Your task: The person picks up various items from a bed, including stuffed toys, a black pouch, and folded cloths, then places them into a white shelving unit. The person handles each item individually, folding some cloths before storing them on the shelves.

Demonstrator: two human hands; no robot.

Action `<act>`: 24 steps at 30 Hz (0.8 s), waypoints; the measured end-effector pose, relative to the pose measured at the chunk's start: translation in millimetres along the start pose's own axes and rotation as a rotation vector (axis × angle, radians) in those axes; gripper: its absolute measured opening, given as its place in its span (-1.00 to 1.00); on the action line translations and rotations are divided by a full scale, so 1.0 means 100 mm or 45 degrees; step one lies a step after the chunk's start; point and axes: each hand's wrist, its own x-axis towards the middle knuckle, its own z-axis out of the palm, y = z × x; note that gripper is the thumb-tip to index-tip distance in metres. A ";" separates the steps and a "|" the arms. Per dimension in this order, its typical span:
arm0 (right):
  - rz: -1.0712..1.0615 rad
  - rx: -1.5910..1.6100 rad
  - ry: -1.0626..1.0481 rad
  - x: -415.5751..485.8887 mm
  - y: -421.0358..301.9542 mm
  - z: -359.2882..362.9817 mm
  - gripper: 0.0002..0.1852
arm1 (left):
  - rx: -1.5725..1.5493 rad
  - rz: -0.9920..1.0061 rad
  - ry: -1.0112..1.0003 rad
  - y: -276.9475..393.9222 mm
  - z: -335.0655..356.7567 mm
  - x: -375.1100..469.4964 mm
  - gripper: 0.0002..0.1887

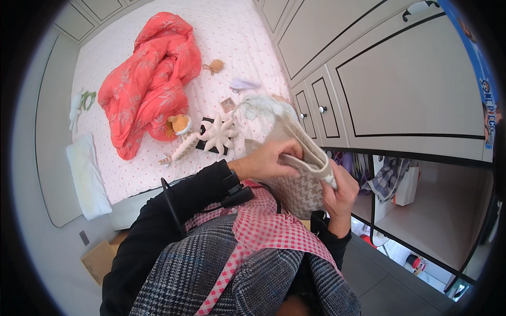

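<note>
A beige and cream knitted garment (304, 189) with a houndstooth-like pattern hangs in front of my body. Its ribbed band is folded into a loop at the top. My left hand (276, 158) holds the near edge of this band, with its fingertips curled into the opening. On the other side, my right hand (342, 191) pinches the corner of the band between thumb and fingers. Part of the knit extends behind my left hand toward the bed, and its full shape is hidden.
A pink dotted bed (221, 23) bears a bunched red quilt (158, 83), a plush star-shaped toy (219, 134), an orange plush toy (180, 123), a lilac item (243, 84) and a clear plastic bag (261, 106). Cabinets (407, 87) and an open compartment (438, 213) stand at right.
</note>
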 end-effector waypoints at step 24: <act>0.067 0.408 -0.510 -0.08 -0.25 -0.59 -0.59 | 0.575 0.269 0.082 -0.09 -0.14 0.05 -0.51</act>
